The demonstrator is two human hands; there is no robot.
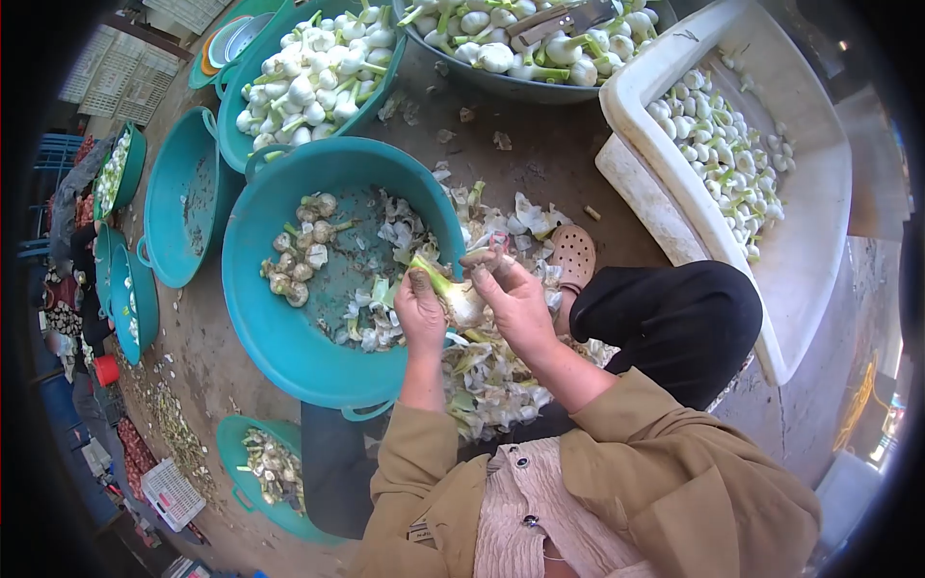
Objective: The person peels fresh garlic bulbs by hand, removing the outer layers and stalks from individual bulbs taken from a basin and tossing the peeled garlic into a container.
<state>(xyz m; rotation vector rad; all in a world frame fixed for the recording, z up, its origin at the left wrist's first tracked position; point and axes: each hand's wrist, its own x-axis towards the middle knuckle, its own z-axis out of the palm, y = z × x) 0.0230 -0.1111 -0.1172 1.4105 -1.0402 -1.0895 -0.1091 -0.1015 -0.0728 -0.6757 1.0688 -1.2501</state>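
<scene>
Left hand [419, 310] grips a garlic bulb [464, 305], partly hidden by right hand [515, 304], whose hold is unclear

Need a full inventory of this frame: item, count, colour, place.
Garlic bulb: one, white with green stem, between hands
Front tub: one, teal, centre-left
Tub bulbs: several, off-white, inside it
Skins: uncounted, pale, below hands
Heaped tub: one, teal, garlic-filled, upper left
Basin: one, grey, garlic-filled, top
Bin: one, white, garlic inside, right
Left tub: one, teal, left
Lower tub: one, teal, garlic inside, lower left
Crate: one, white, lower left
Far-left background: several teal tubs, too small to itemise
Clog: one, pink, beside skins
Left hand: one, bare, on stem
Right hand: one, bare, at bulb
</scene>
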